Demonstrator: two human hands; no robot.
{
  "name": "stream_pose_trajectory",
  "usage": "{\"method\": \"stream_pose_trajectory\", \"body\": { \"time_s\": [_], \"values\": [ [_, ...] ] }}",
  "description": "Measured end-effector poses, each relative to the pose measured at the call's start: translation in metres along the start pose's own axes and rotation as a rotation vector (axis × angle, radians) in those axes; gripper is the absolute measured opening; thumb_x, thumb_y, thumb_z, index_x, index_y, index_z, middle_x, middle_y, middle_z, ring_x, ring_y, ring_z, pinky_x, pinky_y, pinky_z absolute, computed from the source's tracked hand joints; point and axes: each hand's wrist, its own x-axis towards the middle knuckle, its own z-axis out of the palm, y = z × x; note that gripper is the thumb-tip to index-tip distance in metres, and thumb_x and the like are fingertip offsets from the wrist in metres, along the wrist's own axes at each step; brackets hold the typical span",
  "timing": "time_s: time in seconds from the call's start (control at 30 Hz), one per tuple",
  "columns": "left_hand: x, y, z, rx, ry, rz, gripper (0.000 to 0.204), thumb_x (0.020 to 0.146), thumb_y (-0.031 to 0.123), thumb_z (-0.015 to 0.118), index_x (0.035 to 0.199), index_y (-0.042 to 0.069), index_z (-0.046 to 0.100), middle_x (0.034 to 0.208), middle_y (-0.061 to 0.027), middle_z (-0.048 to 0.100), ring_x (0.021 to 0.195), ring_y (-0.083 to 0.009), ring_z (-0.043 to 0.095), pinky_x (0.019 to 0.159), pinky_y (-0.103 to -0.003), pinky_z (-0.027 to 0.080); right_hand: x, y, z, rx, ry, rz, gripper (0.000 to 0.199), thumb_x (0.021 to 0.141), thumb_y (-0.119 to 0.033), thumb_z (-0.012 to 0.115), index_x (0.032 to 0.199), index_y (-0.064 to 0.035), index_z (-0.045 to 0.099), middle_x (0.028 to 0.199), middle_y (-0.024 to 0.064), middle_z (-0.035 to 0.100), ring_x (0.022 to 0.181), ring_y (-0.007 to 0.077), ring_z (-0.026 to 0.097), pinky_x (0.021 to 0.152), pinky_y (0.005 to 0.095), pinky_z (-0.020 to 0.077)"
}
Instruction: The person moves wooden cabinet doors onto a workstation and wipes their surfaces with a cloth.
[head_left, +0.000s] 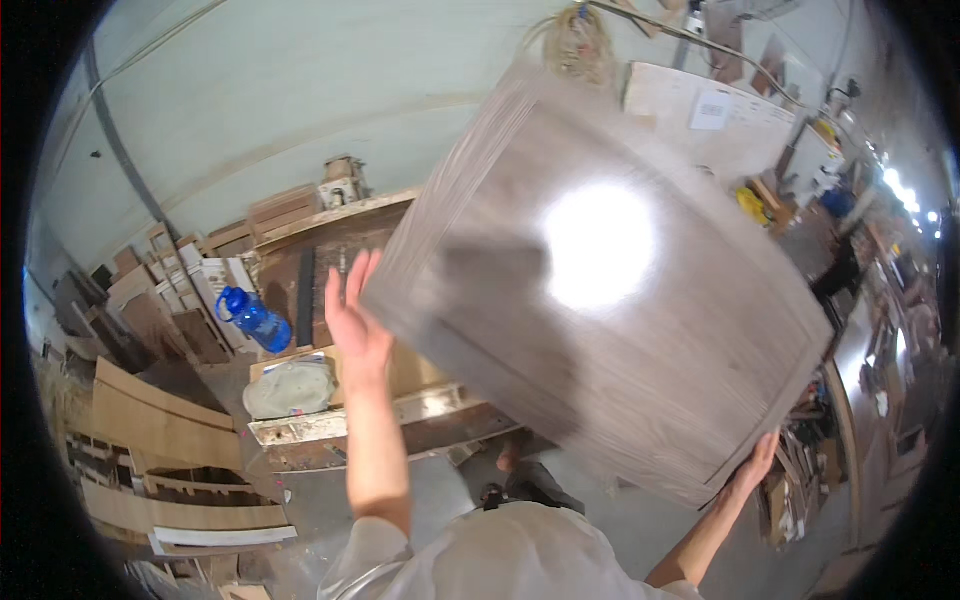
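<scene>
A large grey-brown wood-grain cabinet door (480,330) with a raised frame is tilted in the air in front of me, a bright light glaring off its face. My right hand (752,468) grips its lower right edge, with part of the fingers hidden behind it. At the door's left corner, my left hand (358,318) is open, fingers spread and pointing up. Its palm is at the edge; whether it bears any weight I cannot tell. Behind the door, a workbench (400,408) is partly covered.
On the bench stand a blue water bottle (258,320) and a pale cloth-like bundle (290,390). Wood boards (160,400) are stacked at left. Cluttered shelves and offcuts (800,460) fill the right. A white board with a paper sheet (712,110) leans at the back wall.
</scene>
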Motion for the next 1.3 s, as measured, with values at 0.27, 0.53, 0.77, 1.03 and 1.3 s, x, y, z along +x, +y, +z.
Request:
{"method": "stream_pose_trajectory", "body": {
  "time_s": [0.27, 0.53, 0.77, 1.03, 1.3],
  "values": [
    [0.017, 0.082, -0.176, 1.311, 0.478, -0.312, 0.044, 0.095, 0.037, 0.06, 0.118, 0.0, 0.066, 0.108, -0.007, 0.068, 0.104, -0.0166, 0.059, 0.093, -0.032, 0.044, 0.074, 0.085, 0.247, 0.01, -0.864, 0.366, 0.055, 0.092, -0.016, 0.064, 0.138, 0.009, 0.047, 0.127, 0.0215, 0.059, 0.119, 0.0225, 0.055, 0.101, 0.0336, 0.0422],
    [0.089, 0.078, -0.24, 1.457, 0.51, -0.489, 0.073, 0.093, 0.04, 0.064, 0.146, -0.003, 0.036, 0.146, -0.0187, 0.045, 0.135, -0.0282, 0.041, 0.112, -0.035, 0.03, 0.122, 0.203, 0.466, -0.277, -1.039, 0.381, 0.057, 0.087, -0.017, 0.069, 0.137, 0.0034, 0.051, 0.129, 0.0184, 0.061, 0.12, 0.0259, 0.057, 0.102, 0.0353, 0.042],
    [0.194, 0.033, -0.303, 1.387, 0.444, -0.301, 0.074, 0.093, 0.035, 0.062, 0.143, -0.013, 0.034, 0.146, -0.0244, 0.042, 0.137, -0.0298, 0.04, 0.112, -0.037, 0.03, 0.17, 0.249, 0.619, -0.327, -1.026, 0.264, 0.047, 0.084, -0.019, 0.07, 0.127, -0.0034, 0.062, 0.12, 0.0125, 0.066, 0.112, 0.0239, 0.061, 0.097, 0.0345, 0.0455],
    [0.245, -0.011, -0.313, 1.93, 0.411, -0.055, 0.069, 0.083, 0.03, 0.071, 0.137, -0.005, 0.047, 0.134, -0.0305, 0.05, 0.126, -0.0418, 0.048, 0.108, -0.046, 0.036, 0.118, 0.227, 0.674, -0.742, -0.769, -0.18, 0.053, 0.077, -0.03, 0.075, 0.126, -0.0158, 0.063, 0.138, 0.013, 0.053, 0.126, 0.0375, 0.047, 0.104, 0.0472, 0.0408],
    [0.204, -0.024, -0.318, 2.261, 0.396, 0.098, 0.062, 0.083, 0.024, 0.068, 0.138, 0.006, 0.046, 0.13, -0.0252, 0.052, 0.122, -0.0445, 0.045, 0.105, -0.052, 0.035, 0.109, 0.243, 0.635, -0.594, -0.823, -0.264, 0.046, 0.076, -0.015, 0.077, 0.12, -0.0119, 0.066, 0.133, 0.0181, 0.056, 0.124, 0.0374, 0.049, 0.104, 0.0433, 0.042]
  ]
}}
